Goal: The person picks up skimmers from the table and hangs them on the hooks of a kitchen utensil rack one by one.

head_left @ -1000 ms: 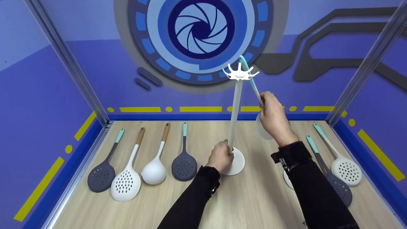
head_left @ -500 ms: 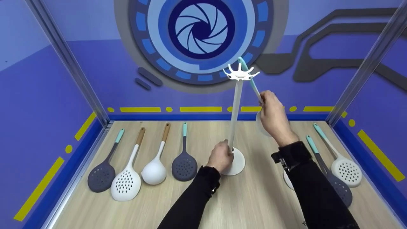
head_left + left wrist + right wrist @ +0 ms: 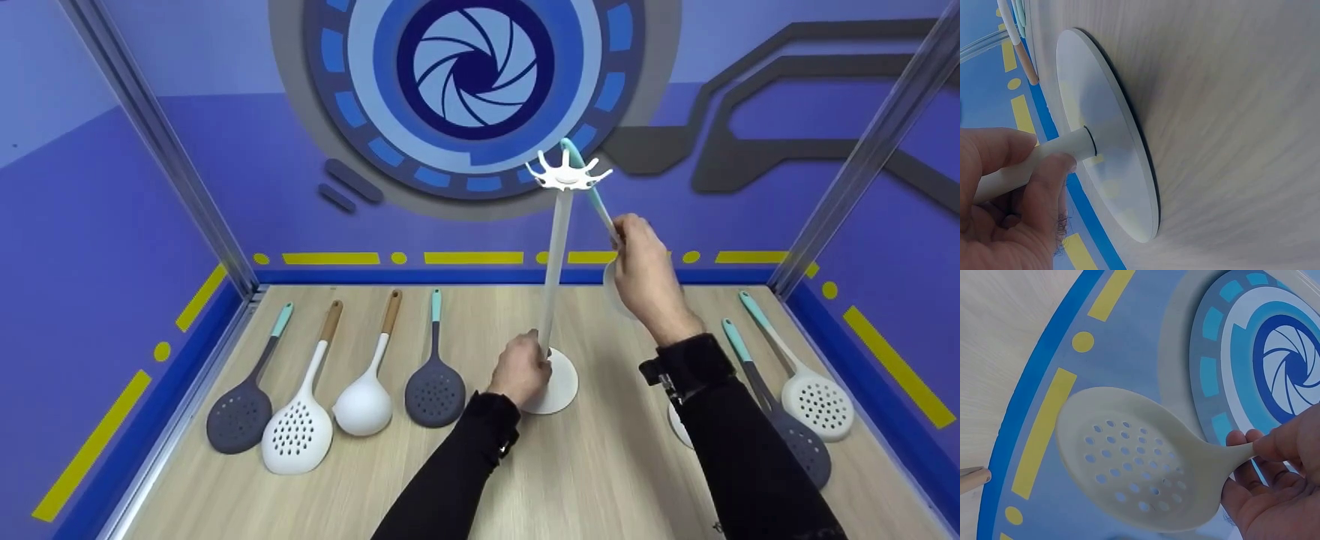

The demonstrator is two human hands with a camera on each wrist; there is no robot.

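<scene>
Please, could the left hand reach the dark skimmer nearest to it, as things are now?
Probably yes: nothing stands between the left hand and the dark skimmer, though that hand must first release the white pole.

Head view faces forward and down; tilted close-up wrist views share the wall [image 3: 450, 232] across its upper frame.

The left arm [image 3: 446, 472] and right arm [image 3: 757, 450], both black-sleeved, stretch forward. The left grip [image 3: 519, 369] is low, thumb and fingers curled in a hold; the right grip [image 3: 646, 277] is higher, thumb and fingers closed in a pinch.
</scene>
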